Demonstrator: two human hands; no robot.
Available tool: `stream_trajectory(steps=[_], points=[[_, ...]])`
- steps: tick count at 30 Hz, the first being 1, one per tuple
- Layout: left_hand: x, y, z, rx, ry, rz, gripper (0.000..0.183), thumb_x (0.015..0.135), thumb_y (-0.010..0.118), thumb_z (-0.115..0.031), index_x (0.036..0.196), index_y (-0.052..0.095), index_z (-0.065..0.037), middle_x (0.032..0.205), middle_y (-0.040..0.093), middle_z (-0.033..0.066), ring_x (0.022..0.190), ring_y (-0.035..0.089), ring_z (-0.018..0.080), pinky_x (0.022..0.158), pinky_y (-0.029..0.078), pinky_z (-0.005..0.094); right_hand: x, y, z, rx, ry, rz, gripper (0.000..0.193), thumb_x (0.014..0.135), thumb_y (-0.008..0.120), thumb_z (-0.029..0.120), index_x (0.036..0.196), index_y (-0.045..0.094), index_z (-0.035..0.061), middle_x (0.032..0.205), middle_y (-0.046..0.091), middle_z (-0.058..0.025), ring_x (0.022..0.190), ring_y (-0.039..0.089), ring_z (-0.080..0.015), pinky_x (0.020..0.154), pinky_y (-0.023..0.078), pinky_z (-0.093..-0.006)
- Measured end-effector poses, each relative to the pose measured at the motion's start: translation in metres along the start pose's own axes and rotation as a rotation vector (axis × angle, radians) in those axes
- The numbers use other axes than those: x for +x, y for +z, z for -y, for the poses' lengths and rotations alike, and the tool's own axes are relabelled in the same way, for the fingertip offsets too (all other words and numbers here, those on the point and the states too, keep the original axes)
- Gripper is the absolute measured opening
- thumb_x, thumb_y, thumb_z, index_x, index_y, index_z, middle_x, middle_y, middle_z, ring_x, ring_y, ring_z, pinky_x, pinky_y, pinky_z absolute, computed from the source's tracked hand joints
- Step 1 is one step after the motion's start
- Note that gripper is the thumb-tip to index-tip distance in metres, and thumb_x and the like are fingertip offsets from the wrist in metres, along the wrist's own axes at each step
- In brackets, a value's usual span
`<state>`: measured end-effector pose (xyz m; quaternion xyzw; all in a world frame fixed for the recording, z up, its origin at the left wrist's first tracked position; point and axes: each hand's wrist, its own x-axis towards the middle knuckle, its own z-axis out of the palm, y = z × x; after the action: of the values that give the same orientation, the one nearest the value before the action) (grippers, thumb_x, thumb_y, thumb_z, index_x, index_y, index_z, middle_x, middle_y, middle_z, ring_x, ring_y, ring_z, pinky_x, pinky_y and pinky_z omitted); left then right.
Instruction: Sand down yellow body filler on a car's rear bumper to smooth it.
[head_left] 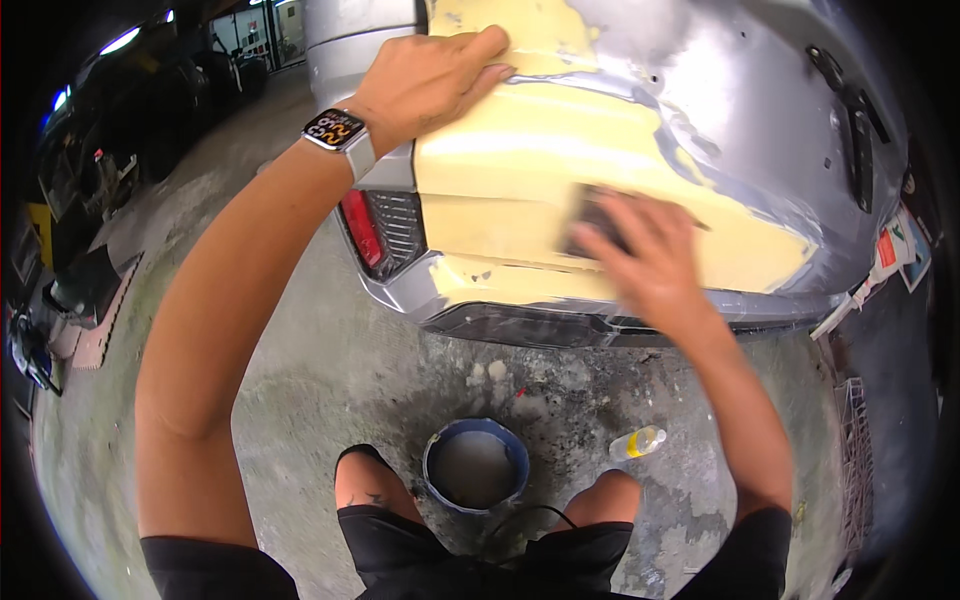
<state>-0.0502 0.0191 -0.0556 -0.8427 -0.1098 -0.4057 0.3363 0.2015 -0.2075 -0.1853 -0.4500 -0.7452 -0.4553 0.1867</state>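
Observation:
A silver car body (720, 70) faces me, with a broad patch of pale yellow filler (500, 150) over its rear panel. My left hand (430, 85), with a watch on the wrist, rests on the upper left of this patch; its thumb and forefinger are apart, and I see nothing held. Lower and to the right, my right hand (650, 245) presses a dark sanding block (592, 220) against the filler. The hand and block are smeared by motion. A red tail light (362, 228) sits left of the patch.
Between my knees a blue bucket (433, 470) of cloudy water stands on the stained concrete floor (300, 390). A clear bottle with a yellow label (637, 443) lies to its right. A wire rack (855, 470) is at far right; dark clutter (90, 285) lines the left.

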Motion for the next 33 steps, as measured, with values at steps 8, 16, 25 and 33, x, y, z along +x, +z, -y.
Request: stream_trajectory(steps=[8,16,25,33], points=[[0.004,0.007,-0.002,-0.031,0.064,-0.133,0.024,0.108,0.059,-0.039,0.116,0.056,-0.016,0.092,0.075,0.0075,0.077,0.074,0.0315,0.063,0.057,0.0428,0.031,0.017,0.023,0.044,-0.045,-0.061,0.049,0.081,0.072,0.009,0.129,0.072,0.0186,0.153,0.059,-0.0105,0.130,0.054,-0.0343,0.106,0.042,-0.0528],[-0.001,0.004,0.005,0.029,0.026,-0.052,0.027,0.107,0.061,-0.039,0.117,0.056,-0.015,0.088,0.075,0.0087,0.078,0.074,0.0324,0.064,0.057,0.0440,0.080,0.035,0.048,0.066,-0.156,-0.075,0.042,0.088,0.067,0.011,0.130,0.072,0.0131,0.157,0.054,-0.0090,0.130,0.057,-0.0305,0.108,0.044,-0.0512],[0.010,-0.008,-0.018,-0.108,-0.078,0.062,0.027,0.108,0.055,-0.037,0.109,0.055,-0.010,0.085,0.072,0.0149,0.072,0.071,0.0360,0.063,0.054,0.0468,-0.030,-0.014,-0.032,-0.055,-0.029,-0.109,0.049,0.077,0.079,0.011,0.126,0.075,0.0212,0.151,0.061,-0.0099,0.127,0.055,-0.0336,0.103,0.045,-0.0517],[0.012,-0.010,-0.011,-0.065,-0.059,0.111,0.031,0.109,0.055,-0.039,0.110,0.055,-0.008,0.087,0.072,0.0163,0.074,0.071,0.0373,0.065,0.055,0.0467,0.109,0.041,0.060,0.112,-0.162,-0.235,0.039,0.087,0.067,0.011,0.126,0.072,0.0100,0.156,0.054,-0.0092,0.135,0.054,-0.0307,0.106,0.043,-0.0495]])
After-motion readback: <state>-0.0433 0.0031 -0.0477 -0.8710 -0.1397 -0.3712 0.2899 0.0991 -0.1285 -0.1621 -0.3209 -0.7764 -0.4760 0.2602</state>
